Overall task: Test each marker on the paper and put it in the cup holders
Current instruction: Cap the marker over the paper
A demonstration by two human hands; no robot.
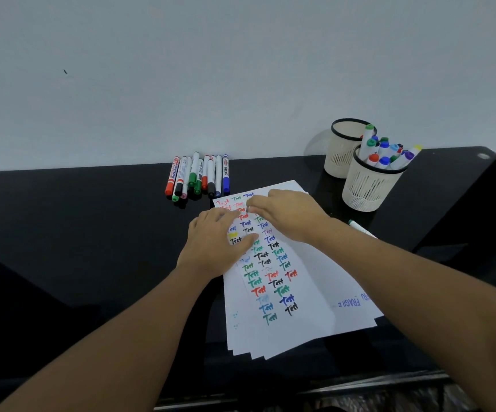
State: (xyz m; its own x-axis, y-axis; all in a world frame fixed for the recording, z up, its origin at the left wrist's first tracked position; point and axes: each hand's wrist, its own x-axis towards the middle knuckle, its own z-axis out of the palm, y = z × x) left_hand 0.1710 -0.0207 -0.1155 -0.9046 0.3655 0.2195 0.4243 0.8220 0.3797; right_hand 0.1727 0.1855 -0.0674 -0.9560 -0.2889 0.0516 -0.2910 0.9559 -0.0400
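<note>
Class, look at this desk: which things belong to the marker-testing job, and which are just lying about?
Part of the job:
paper covered in "Test" marks
row of markers by the wall
front cup holder, full of markers
back cup holder
loose marker beside the paper
left hand and right hand, both on the paper

Lying about:
nothing visible besides the black table

A single wide-angle camera, worn on the person's head, looks forward and steeply down onto a dark counter (77, 233) set against a pale wall (181, 69). Both forearms reach in from the bottom edge, close to the lens. The view takes in the counter's far edge, with straight lines bowed by the wide lens toward the corners.
</note>
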